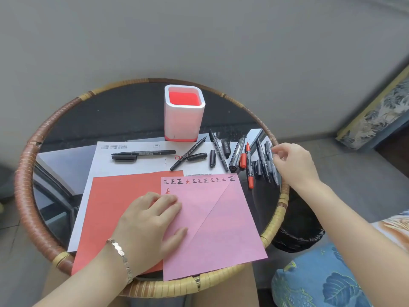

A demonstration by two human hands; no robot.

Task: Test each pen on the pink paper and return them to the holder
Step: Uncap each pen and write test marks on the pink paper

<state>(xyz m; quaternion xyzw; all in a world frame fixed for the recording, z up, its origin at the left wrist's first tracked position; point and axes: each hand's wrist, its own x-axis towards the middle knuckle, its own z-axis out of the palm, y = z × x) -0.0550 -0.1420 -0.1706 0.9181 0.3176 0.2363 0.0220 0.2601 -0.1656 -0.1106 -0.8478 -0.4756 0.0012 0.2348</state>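
The pink paper (212, 220) lies at the near side of the round table, with a row of written test marks along its top edge. My left hand (150, 227) presses flat on its left part. The white pen holder (184, 111), red inside, stands at the back with no pens in it. Several black pens and loose caps lie to its right, among them a red pen (249, 166). My right hand (292, 163) hovers at the right end of that group, fingers loosely curled beside a grey-black pen (270, 161); it holds nothing that I can see.
A red sheet (115, 209) and a white printed sheet (132, 165) lie under the pink paper. One uncapped black pen (143, 153) with its cap rests on the white sheet. The table has a woven rattan rim (274, 229). A blue patterned cushion (321, 282) sits at the lower right.
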